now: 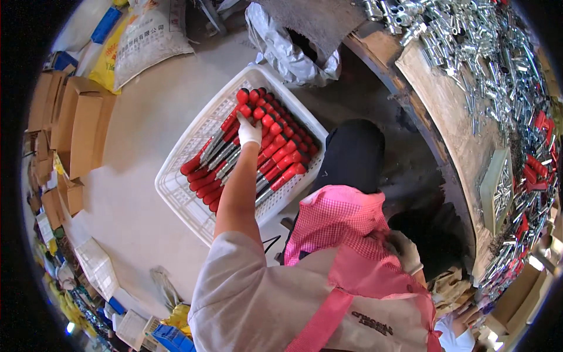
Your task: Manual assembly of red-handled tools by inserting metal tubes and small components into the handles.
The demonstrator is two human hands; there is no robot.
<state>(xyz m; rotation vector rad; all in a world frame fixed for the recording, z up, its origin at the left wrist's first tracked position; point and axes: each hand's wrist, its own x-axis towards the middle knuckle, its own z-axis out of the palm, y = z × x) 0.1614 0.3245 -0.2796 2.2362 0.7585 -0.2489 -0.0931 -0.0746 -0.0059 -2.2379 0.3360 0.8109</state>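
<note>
My left hand [250, 130], in a white glove, reaches into a white slatted plastic basket [183, 212] on the floor. Its fingers close around the red grip of one tool on the upper left of the pile. The basket holds stacked hand tools [283, 154] with red grips, black ends and metal shafts; their exact kind is unclear. Some grips point up and right, others down and left. My right hand [406, 251], also gloved, rests low beside my lap, by the pink checked apron [337, 217]. The apron's folds and its angle hide its fingers.
A workbench [437, 94] curves along the right, heaped with metal fittings [469, 41] and red pieces. A small tray [497, 190] of metal parts stands there. Cardboard boxes [85, 126] and a white sack [151, 44] lie left. A silvery plastic bag [287, 50] sits beyond the basket.
</note>
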